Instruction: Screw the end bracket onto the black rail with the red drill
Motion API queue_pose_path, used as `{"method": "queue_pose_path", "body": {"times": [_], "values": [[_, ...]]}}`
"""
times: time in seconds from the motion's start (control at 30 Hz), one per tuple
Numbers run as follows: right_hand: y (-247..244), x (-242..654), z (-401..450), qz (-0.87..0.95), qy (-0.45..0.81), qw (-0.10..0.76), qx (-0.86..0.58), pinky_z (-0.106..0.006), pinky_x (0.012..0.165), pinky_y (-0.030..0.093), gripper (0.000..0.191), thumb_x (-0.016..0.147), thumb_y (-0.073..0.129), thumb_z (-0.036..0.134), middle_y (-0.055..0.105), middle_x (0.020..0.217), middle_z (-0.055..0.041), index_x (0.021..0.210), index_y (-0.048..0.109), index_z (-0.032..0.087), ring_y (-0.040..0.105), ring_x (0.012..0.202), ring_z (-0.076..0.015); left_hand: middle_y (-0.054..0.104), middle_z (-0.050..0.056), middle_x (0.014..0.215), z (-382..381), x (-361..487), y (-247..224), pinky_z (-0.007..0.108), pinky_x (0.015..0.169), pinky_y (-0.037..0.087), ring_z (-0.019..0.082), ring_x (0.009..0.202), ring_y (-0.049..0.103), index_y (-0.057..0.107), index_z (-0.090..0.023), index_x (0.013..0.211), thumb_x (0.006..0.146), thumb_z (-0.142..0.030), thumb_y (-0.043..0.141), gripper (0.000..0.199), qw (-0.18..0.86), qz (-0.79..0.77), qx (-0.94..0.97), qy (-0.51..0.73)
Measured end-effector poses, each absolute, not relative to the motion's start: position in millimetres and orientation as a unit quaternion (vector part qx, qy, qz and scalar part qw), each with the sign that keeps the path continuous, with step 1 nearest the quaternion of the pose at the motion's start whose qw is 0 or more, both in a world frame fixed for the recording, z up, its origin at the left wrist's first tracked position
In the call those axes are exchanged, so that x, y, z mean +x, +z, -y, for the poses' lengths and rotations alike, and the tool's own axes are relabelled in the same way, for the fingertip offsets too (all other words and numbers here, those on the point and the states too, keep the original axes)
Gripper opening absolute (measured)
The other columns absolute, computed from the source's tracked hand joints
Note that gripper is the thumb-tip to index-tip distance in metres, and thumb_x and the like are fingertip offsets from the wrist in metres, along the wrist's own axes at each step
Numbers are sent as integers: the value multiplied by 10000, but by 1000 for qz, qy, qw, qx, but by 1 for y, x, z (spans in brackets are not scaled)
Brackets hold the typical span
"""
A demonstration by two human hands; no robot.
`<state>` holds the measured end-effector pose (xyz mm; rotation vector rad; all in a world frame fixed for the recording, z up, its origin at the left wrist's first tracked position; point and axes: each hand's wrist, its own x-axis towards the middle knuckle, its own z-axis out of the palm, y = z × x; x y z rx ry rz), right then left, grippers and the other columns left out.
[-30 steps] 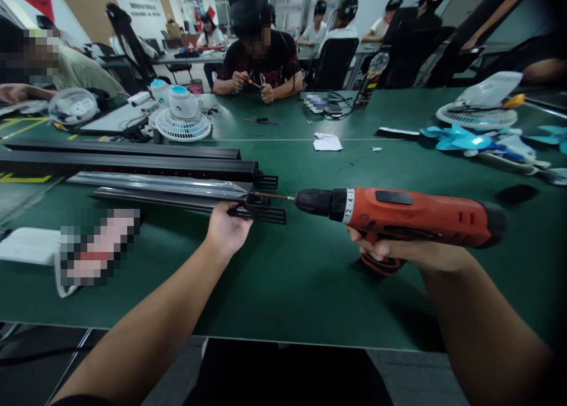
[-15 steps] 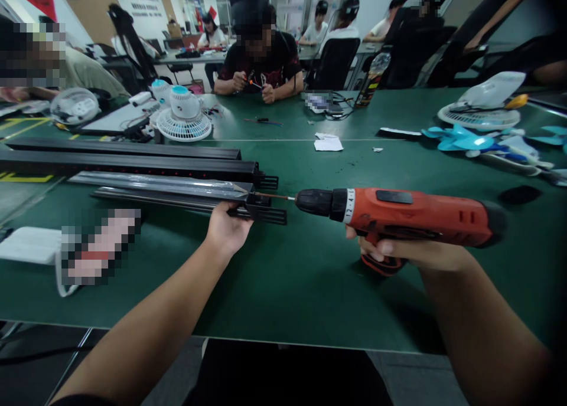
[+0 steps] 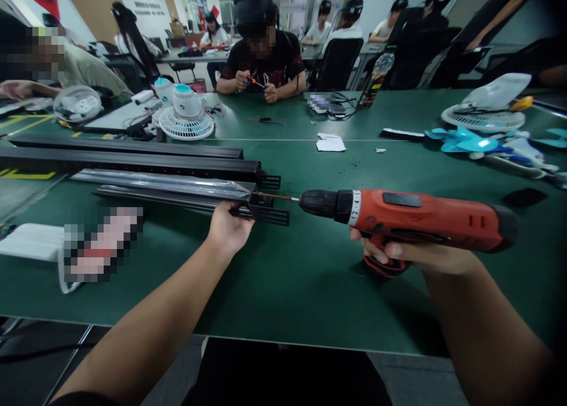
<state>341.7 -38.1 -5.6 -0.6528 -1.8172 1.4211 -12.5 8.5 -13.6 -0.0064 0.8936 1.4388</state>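
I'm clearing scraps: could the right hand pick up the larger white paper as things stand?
Probably not: the right hand grips the red drill, though nothing seems to cover the white paper.

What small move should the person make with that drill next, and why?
I'd suggest easing the red drill gently forward, in line with its long bit. The bit points at the ends of the near bars, where the left hand grips, and the right hand holds the drill. Whether it is seated, I can't tell.
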Motion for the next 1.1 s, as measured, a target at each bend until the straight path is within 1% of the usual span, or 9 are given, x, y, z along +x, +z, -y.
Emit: {"method": "queue_pose_path", "body": {"times": [0.17, 0.33, 0.47, 0.53, 0.67, 0.8, 0.93, 1.03, 1.1], "values": [[-2, 340, 40, 699, 559, 372, -247, -275, 462, 583, 324, 1065, 861, 473, 768, 888, -54, 1335, 889, 295, 635, 568, -154, 804, 88, 929, -8, -11, -13, 322, 961, 630, 203, 888, 768, 688, -189, 945, 826, -58, 569, 213, 660, -398, -5, 637], [-2, 341, 41, 693, 569, 370, -243, -263, 450, 575, 333, 1061, 869, 460, 728, 809, -31, 1338, 883, 275, 617, 564, -158, 791, 82, 922, -8, -12, -16, 319, 943, 640, 211, 887, 776, 696, -193, 939, 813, -60, 581, 217, 664, -396, -6, 634], [-4, 341, 41, 693, 562, 386, -235, -255, 448, 580, 333, 1055, 875, 436, 823, 1051, -90, 1356, 882, 292, 646, 579, -138, 802, 83, 943, -8, -13, -16, 314, 895, 661, 218, 888, 791, 700, -200, 954, 825, -62, 565, 232, 665, -396, -6, 633], [-4, 341, 42, 692, 558, 390, -241, -261, 446, 591, 336, 1052, 878, 433, 832, 1095, -108, 1353, 884, 286, 654, 585, -141, 805, 81, 933, -8, -13, -15, 306, 877, 663, 213, 873, 792, 699, -197, 954, 842, -60, 558, 227, 665, -398, -2, 632], [-5, 342, 43, 689, 560, 384, -255, -262, 441, 591, 348, 1044, 887, 459, 817, 977, -92, 1327, 889, 258, 648, 572, -148, 814, 92, 917, -6, -11, -12, 304, 863, 662, 218, 866, 801, 727, -171, 1003, 870, -66, 549, 246, 667, -395, 10, 632], [-4, 341, 44, 685, 566, 389, -245, -248, 438, 588, 375, 1042, 893, 465, 742, 779, -32, 1321, 883, 213, 625, 547, -148, 832, 84, 940, -5, -12, -12, 299, 930, 659, 209, 885, 811, 768, -157, 1093, 887, -55, 564, 307, 667, -383, 18, 639], [-4, 342, 44, 682, 564, 393, -249, -248, 442, 593, 349, 1023, 917, 448, 820, 921, -74, 1306, 892, 244, 667, 559, -145, 846, 53, 901, -3, -13, -13, 299, 981, 649, 200, 886, 812, 807, -164, 1145, 881, -37, 617, 349, 668, -363, 32, 648], [-7, 343, 45, 674, 564, 400, -260, -264, 471, 615, 359, 1027, 909, 450, 825, 887, -76, 1319, 890, 242, 680, 567, -157, 849, 35, 882, -2, -13, -15, 288, 964, 637, 184, 889, 812, 821, -172, 1098, 874, -20, 673, 308, 679, -343, 67, 646], [-8, 343, 45, 668, 561, 412, -262, -273, 489, 633, 359, 1016, 918, 445, 840, 930, -91, 1307, 892, 236, 680, 567, -154, 848, 27, 879, -1, -13, -18, 292, 982, 631, 179, 906, 811, 828, -175, 1072, 855, -5, 717, 297, 680, -333, 87, 647]]}}
